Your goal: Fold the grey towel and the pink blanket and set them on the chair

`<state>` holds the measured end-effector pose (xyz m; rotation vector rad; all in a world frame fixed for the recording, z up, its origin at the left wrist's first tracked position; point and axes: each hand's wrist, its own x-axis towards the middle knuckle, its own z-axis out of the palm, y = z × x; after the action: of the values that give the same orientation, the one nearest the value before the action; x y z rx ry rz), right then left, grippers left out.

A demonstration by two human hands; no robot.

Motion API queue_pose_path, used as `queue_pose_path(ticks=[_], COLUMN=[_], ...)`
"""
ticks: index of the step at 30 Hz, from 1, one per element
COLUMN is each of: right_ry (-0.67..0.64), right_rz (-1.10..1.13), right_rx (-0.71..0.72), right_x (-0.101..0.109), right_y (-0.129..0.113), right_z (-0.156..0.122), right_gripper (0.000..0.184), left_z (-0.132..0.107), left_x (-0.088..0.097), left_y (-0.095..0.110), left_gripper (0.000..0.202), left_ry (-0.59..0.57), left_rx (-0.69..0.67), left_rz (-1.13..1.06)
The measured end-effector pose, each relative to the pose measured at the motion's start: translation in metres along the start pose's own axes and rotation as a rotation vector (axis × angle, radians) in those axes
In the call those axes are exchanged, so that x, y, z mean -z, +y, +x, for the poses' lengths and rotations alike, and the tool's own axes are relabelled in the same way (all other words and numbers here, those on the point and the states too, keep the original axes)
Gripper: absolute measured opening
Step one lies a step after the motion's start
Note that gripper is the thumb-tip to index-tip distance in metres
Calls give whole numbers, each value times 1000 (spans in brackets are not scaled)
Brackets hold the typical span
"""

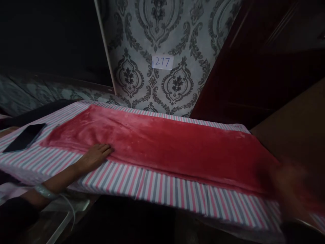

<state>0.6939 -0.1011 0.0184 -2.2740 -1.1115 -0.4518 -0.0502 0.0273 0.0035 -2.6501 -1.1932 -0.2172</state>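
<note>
A red plush blanket (pixel 172 145), folded into a long strip with layered edges at the front, lies lengthwise over a striped tablecloth (pixel 162 189). Its left part looks paler and slightly rumpled. On the front edge near that end, my left hand (pixel 95 156) rests palm down with fingers stretched over the fabric. At the far right end my right hand (pixel 289 183) touches or passes over the blanket. Motion smears its fingers, so their grip cannot be made out. Some red fabric also shows beyond that hand.
A dark phone (pixel 25 137) lies on the left of the striped cloth. Behind stand a patterned wall (pixel 152 81) with a paper marked 277 (pixel 163 62), a large black screen (pixel 50 44) and a dark red door (pixel 254 67). A brown panel (pixel 297 125) borders the right end.
</note>
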Motion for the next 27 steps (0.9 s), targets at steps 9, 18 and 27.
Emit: queue_pose_path(ticks=[9, 18, 27], right_ry=[-452, -529, -510], right_rz=[313, 40, -124], right_rx=[494, 648, 509], right_x=[-147, -218, -203], right_y=[-244, -290, -300], right_z=[45, 64, 57], right_gripper=[44, 30, 32], left_z=[-15, -12, -15], left_x=[-21, 0, -5], left_y=[-8, 15, 17], left_gripper=[46, 40, 36], left_ry=[210, 157, 146], left_rx=[-44, -16, -9], left_rz=[7, -83, -157])
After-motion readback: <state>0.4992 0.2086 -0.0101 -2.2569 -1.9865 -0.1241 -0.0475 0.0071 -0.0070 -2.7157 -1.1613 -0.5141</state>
